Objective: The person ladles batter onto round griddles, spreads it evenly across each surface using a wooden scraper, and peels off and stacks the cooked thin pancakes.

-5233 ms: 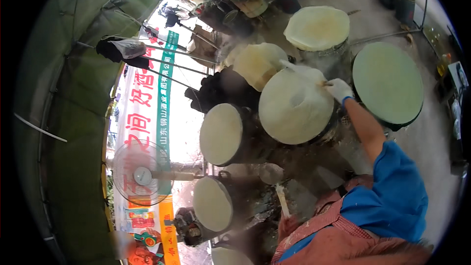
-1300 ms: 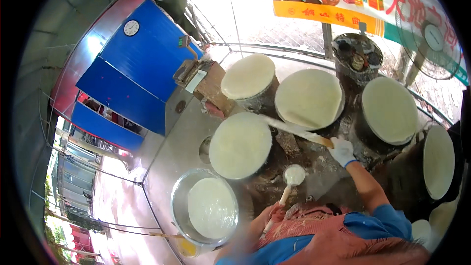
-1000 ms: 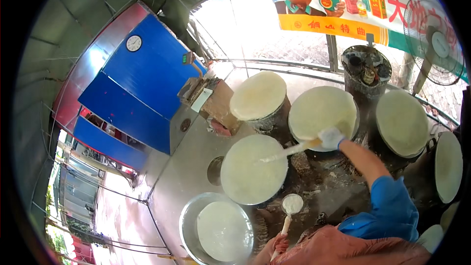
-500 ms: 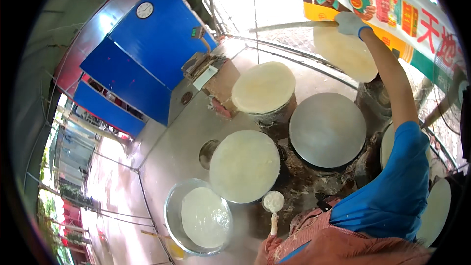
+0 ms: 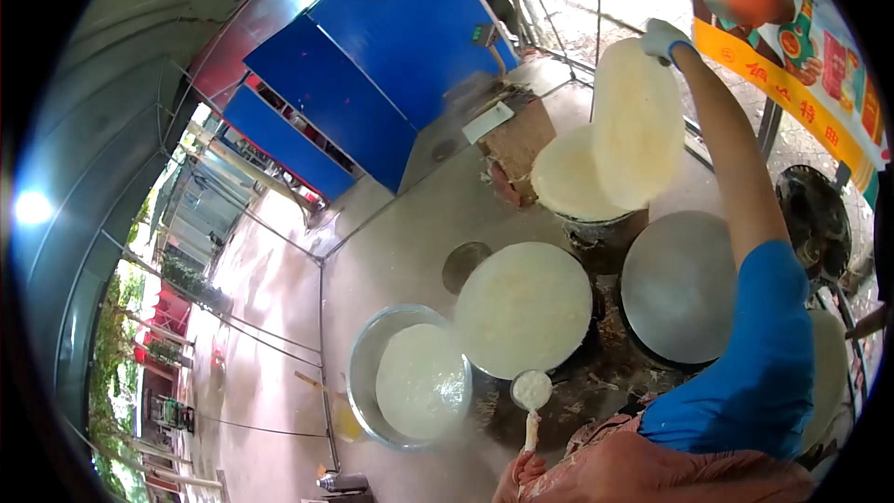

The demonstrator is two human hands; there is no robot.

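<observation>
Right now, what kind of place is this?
Probably an open-air pancake stall. Round griddles stand close together, one under a thin pancake; a metal basin of batter sits nearby, and the gloved right hand lifts a cooked sheet.

Pale cream pancake (image 5: pixel 636 121) under a white glove (image 5: pixel 663 38), blue sleeve (image 5: pixel 754 354), grey bare griddle (image 5: pixel 680 284), blue cabinets (image 5: pixel 372 65) upper left.

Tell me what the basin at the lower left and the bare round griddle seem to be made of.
The basin looks like thin metal, perhaps steel or aluminium: its rim is silvery and shiny, and pale batter fills it. The bare griddle appears to be metal too, probably iron or steel: a flat, dull grey disc with a soft sheen.
</observation>
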